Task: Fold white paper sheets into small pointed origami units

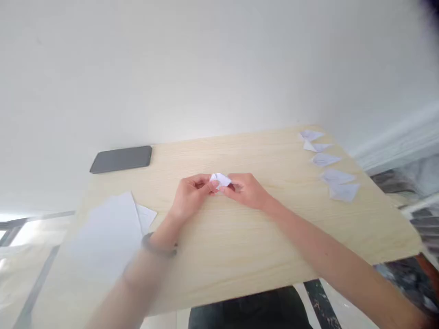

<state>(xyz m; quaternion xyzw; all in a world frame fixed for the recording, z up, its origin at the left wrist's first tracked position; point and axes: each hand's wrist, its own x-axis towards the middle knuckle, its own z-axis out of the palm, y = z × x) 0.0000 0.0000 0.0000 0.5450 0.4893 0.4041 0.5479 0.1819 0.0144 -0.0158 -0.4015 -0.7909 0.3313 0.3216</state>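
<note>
A small folded white paper piece (221, 180) is held over the middle of the light wooden table (240, 256). My left hand (192, 194) pinches its left side with thumb and fingers closed. My right hand (245, 189) pinches its right side, fingers curled round it. Both hands meet just above the tabletop, and a dark band circles my left wrist.
Several folded white paper pieces (325, 160) lie in a row at the table's far right. A stack of white sheets (109, 224) covers the left side. A dark phone (121, 159) lies at the far left by the white wall.
</note>
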